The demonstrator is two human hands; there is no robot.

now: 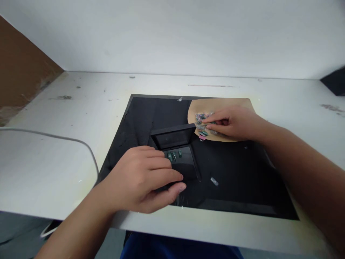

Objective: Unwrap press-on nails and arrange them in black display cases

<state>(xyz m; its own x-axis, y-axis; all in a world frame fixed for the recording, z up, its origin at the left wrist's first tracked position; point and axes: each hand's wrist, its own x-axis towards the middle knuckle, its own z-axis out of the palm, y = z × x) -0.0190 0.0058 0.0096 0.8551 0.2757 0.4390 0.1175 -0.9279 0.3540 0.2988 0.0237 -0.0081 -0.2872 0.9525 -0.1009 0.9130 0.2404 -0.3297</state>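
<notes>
A small black hinged case [190,162] lies on the black mat with its lid [173,136] raised. Several glossy dark-green false nails [174,155] sit in a row inside it. My left hand [148,178] rests over the case's left and front part, hiding some of it; its fingers are stretched out, thumb and index apart. Reaching over a tan paper sheet [242,102], my right hand [234,122] touches a heap of false nails [201,126], some green, some in clear plastic. Its thumb and index finger are slightly apart, with nothing plainly between them.
A small clear piece [214,181] lies on the black mat [237,180] right of the case. A pink clip-like bit [202,137] is at the paper's edge. A grey cable [67,138] crosses the white table at left. A dark object [335,82] stands far right.
</notes>
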